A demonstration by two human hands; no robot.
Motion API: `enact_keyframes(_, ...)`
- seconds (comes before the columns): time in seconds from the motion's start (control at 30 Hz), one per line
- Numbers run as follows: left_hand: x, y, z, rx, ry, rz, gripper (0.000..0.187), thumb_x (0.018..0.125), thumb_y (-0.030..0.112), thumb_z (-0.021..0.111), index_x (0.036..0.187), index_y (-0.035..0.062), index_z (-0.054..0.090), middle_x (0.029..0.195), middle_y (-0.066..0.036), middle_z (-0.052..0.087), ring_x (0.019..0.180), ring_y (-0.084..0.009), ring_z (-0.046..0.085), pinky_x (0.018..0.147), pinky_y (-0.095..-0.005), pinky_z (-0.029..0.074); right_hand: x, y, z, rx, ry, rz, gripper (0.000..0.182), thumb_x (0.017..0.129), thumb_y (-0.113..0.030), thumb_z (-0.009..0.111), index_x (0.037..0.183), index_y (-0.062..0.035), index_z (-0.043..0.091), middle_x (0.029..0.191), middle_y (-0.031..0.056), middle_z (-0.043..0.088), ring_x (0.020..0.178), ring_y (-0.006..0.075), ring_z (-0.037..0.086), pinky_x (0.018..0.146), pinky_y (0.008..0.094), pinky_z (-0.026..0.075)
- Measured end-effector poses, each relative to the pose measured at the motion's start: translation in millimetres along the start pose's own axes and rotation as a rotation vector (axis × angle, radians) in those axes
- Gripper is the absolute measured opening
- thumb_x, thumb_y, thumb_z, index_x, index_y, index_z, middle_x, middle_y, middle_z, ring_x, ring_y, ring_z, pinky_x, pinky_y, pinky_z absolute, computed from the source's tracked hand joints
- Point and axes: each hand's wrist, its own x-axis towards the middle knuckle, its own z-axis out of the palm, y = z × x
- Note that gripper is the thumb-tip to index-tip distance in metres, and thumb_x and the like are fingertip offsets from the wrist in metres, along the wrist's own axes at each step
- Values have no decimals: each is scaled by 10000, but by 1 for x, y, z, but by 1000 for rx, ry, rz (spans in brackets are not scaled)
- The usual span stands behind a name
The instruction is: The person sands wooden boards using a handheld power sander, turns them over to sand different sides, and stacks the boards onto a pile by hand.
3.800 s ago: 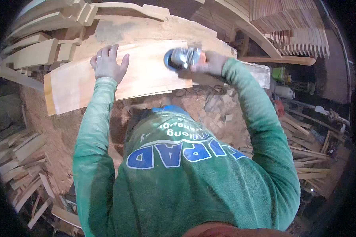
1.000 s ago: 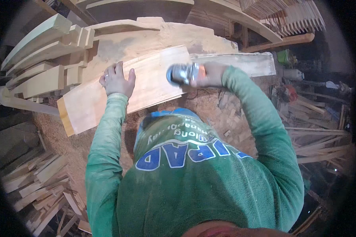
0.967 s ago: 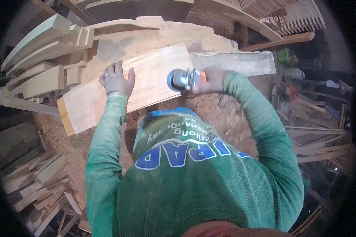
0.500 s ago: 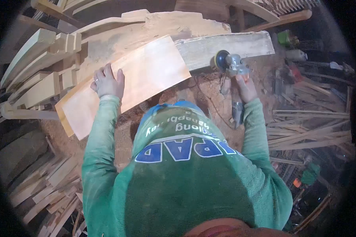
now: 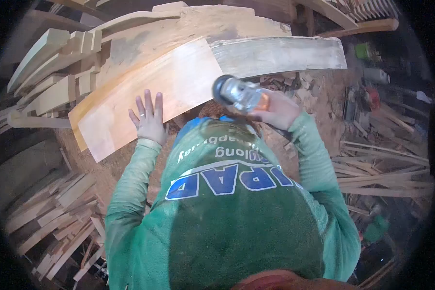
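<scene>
Pale wood atop amber: two broad, flat boards (image 5: 183, 75) stacked on one dusty bench (image 5: 227, 21), just beside one grey plank (image 5: 285, 55). Spreading one left hand (image 5: 152, 126) wide over the near edge; gripping one sander (image 5: 239, 94) in one right hand (image 5: 280, 110) near the boards' right end.

Falls brightest on the wooden board (image 5: 154, 92), washing a patch near its right end almost white. Seems to come from above, out of view. Throws a broad dark shadow down the green shirt (image 5: 246, 227), leaving the sleeves (image 5: 314, 150) paler. Glints on the metal of the power tool (image 5: 241, 94), slightly soft with blur. Dims and turns grainy around the scrap strips (image 5: 386, 179). Curves strongly toward the rim, then drops to black corners.
</scene>
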Motion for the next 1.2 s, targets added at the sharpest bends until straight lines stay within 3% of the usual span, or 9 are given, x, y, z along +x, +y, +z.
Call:
enact_keyframes(0.23, 4, -9, 42, -71, 232, -80, 926, 852, -35, 540, 1649, 254, 168, 1731, -78, 32, 1580, -405, -7, 1142, -762, -29, 63, -43, -19, -306, -323, 26, 705, 800, -641, 719, 1186, -52, 686, 1054, 245, 724, 1034, 401, 689, 933, 457, 520)
enact_keyframes(0.7, 9, -12, 57, 10, 272, -70, 827, 927, 44, 476, 1650, 272, 146, 1732, -68, 23, 1574, -416, 61, 1115, -806, 6, 194, -71, -74, -374, -97, 88, 841, 767, -743, 687, 1234, -43, 695, 1196, 190, 705, 1116, 321, 672, 985, 396, 507)
enact_keyframes(0.77, 12, -12, 51, 12, 243, -71, 816, 935, 53, 467, 1651, 266, 140, 1731, -78, 24, 1571, -424, 61, 1115, -806, 15, 173, -34, -64, -111, -108, -56, 761, 715, -621, 787, 1223, -63, 691, 1200, 186, 705, 1102, 304, 672, 995, 405, 512)
enact_keyframes(0.83, 8, -7, 37, 44, 156, -99, 792, 947, 72, 455, 1651, 260, 143, 1729, -92, 35, 1569, -434, 68, 1120, -798, 36, 121, -55, -68, -432, -220, 207, 652, 704, -533, 808, 1166, -86, 696, 1089, 172, 738, 1034, 287, 700, 949, 421, 541)
enact_keyframes(0.9, 9, -9, 34, 37, 118, -70, 779, 955, 94, 454, 1651, 216, 127, 1727, -109, 17, 1562, -463, 48, 1104, -818, 58, 87, -13, -70, -454, -245, 134, 621, 704, -414, 837, 1181, -48, 683, 1027, 140, 744, 965, 234, 698, 912, 398, 549)
enact_keyframes(0.97, 6, -10, 31, 45, 116, -52, 781, 962, 111, 454, 1653, 197, 100, 1727, -110, 9, 1556, -479, 54, 1112, -814, 61, 45, 4, -72, -71, -146, 146, 529, 742, -203, 836, 1185, 21, 652, 1077, 103, 725, 1004, 170, 669, 924, 338, 537)
enact_keyframes(1.07, -2, -10, -4, 127, 226, 8, 731, 924, 151, 541, 1603, 152, 273, 1665, -154, 252, 1494, -452, 304, 1130, -697, 303, -2, 54, -69, 302, 227, 67, 479, 804, -170, 796, 1220, 3, 634, 1051, 65, 712, 960, 170, 666, 871, 320, 531)
enact_keyframes(1.17, -9, -30, -99, -112, 175, 200, 605, 858, 152, 625, 1447, 137, 489, 1406, -134, 575, 1244, -351, 603, 970, -490, 529, -35, 90, -82, 307, 392, 115, 427, 838, -163, 764, 1205, 15, 638, 1026, 40, 693, 885, 152, 651, 813, 306, 526)
enact_keyframes(1.2, -8, -35, -119, -145, 377, 187, 475, 796, 146, 678, 1265, 158, 607, 1104, -89, 699, 995, -280, 696, 764, -430, 572, -42, 88, -83, 356, 451, 145, 419, 846, -165, 757, 1204, 17, 638, 1023, 36, 688, 872, 147, 646, 805, 304, 525)
